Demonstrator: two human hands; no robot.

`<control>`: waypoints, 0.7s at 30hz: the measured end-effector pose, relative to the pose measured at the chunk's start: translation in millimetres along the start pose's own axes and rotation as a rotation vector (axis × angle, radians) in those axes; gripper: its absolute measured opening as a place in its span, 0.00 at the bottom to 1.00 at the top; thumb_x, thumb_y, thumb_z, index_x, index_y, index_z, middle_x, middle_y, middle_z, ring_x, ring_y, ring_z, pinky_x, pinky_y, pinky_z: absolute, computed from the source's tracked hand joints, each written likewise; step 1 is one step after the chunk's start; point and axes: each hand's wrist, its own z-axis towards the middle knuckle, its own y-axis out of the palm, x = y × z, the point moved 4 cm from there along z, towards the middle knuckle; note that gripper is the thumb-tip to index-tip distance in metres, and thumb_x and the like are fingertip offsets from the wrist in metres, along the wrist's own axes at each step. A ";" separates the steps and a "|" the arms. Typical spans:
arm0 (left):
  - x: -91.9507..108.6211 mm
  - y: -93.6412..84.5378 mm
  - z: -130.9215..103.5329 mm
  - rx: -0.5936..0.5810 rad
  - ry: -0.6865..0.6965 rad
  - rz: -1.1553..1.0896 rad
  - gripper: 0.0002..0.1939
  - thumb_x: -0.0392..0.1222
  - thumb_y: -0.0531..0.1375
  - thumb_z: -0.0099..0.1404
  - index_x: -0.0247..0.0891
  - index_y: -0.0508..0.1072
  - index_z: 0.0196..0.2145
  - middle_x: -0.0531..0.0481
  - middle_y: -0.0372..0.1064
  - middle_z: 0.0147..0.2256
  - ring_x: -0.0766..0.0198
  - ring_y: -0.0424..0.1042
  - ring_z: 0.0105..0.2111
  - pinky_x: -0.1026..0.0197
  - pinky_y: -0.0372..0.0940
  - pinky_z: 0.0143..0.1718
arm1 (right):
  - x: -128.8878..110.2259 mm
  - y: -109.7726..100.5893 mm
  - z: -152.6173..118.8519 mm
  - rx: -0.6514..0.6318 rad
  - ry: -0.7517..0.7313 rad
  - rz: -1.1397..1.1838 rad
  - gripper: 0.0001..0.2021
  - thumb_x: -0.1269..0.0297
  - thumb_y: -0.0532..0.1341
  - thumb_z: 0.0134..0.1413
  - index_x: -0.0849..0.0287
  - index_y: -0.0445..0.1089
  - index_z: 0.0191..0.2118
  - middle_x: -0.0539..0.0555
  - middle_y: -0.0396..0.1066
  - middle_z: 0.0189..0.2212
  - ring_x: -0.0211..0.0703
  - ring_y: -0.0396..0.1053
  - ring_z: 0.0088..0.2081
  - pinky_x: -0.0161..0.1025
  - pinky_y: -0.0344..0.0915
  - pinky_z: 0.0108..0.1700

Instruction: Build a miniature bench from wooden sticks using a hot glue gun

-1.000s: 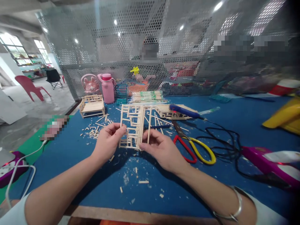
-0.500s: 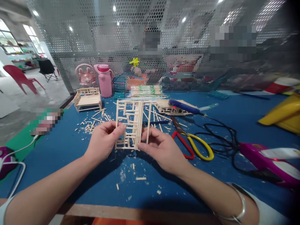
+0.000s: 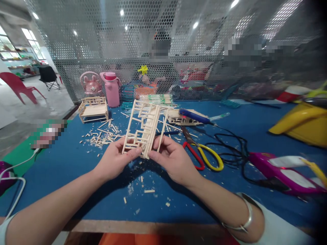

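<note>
Between my hands is a small lattice frame (image 3: 139, 126) made of thin pale wooden sticks, raised above the blue table and tilted to the right. My left hand (image 3: 120, 157) grips its lower left corner, thumb across the front. My right hand (image 3: 171, 159) pinches the lower right edge, its fingers partly hidden behind the sticks. Behind it lies another stick-built piece (image 3: 173, 117) with a blue glue gun (image 3: 195, 116) resting on top. A finished-looking miniature stick bench (image 3: 93, 110) stands at the back left.
Cut stick scraps (image 3: 103, 134) litter the blue tabletop (image 3: 84, 194). Red-and-yellow-handled scissors (image 3: 217, 162) lie right of my right hand, beside tangled black cable (image 3: 232, 141) and a purple device (image 3: 283, 173). A pink bottle (image 3: 112, 90) stands before the perforated metal screen (image 3: 122, 44).
The lattice frame has tipped, its top leaning right. My left hand has slid from its left side down to the lower corner. The camera view has shifted slightly.
</note>
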 end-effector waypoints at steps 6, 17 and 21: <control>4.8 -5.2 2.0 0.111 0.101 0.049 0.13 0.47 0.62 0.56 0.36 0.75 0.36 0.46 0.75 0.35 0.60 0.72 0.36 0.59 0.65 0.41 | 3.6 7.3 -2.5 -0.053 -0.049 0.019 0.13 0.62 0.66 0.45 0.56 0.59 0.29 0.49 0.69 0.34 0.38 0.68 0.40 0.38 0.64 0.47; -5.8 -31.4 17.2 0.285 -0.036 -0.214 0.19 0.55 0.64 0.51 0.33 0.72 0.27 0.53 0.68 0.22 0.69 0.65 0.22 0.66 0.61 0.25 | -1.8 -7.6 4.6 -0.071 -0.046 -0.651 0.03 0.70 0.58 0.45 0.58 0.63 0.30 0.47 0.65 0.24 0.34 0.62 0.26 0.33 0.61 0.30; -1.3 -39.6 18.7 0.327 0.034 -0.178 0.19 0.55 0.64 0.52 0.34 0.72 0.26 0.53 0.69 0.22 0.68 0.66 0.22 0.65 0.63 0.28 | -17.9 -23.7 8.7 -0.119 -0.083 -1.033 0.04 0.66 0.58 0.48 0.59 0.66 0.26 0.50 0.68 0.24 0.37 0.64 0.27 0.35 0.59 0.32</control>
